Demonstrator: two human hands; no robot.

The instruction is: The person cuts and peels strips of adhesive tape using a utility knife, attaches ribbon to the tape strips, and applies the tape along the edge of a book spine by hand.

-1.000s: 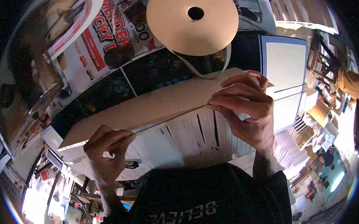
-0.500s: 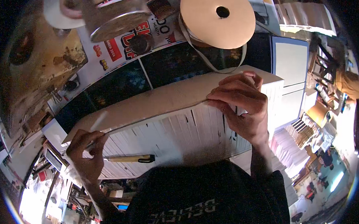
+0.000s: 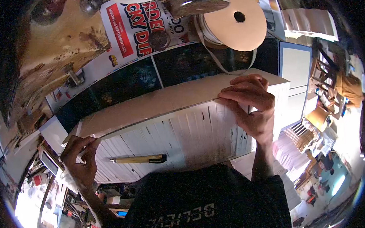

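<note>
A long brown board (image 3: pixel 150 107) runs across the view on top of stacked white sheets or blocks (image 3: pixel 149 141). My left hand (image 3: pixel 80 158) pinches the near edge at the board's left end. Near the right end, my right hand (image 3: pixel 249 104) pinches the same edge between thumb and fingers. Whether the edge is the board itself or a thin strip along it is too small to tell. A yellow cutter knife (image 3: pixel 138 158) with a black end lies on the white stack, right of my left hand.
Beyond the board stands a spool (image 3: pixel 233 29) with a loose pale ribbon (image 3: pixel 218 63). Printed paper (image 3: pixel 129 31) and dark printed sheets (image 3: pixel 123 81) lie behind. A metal cylinder (image 3: pixel 198 4) is at the top, a stained wooden block (image 3: pixel 68 41) at the upper left. Distant people appear at the lower right.
My left hand has moved left along the edge, while my right hand stays near the right end. The view has shifted, and the cutter knife now shows fully.
</note>
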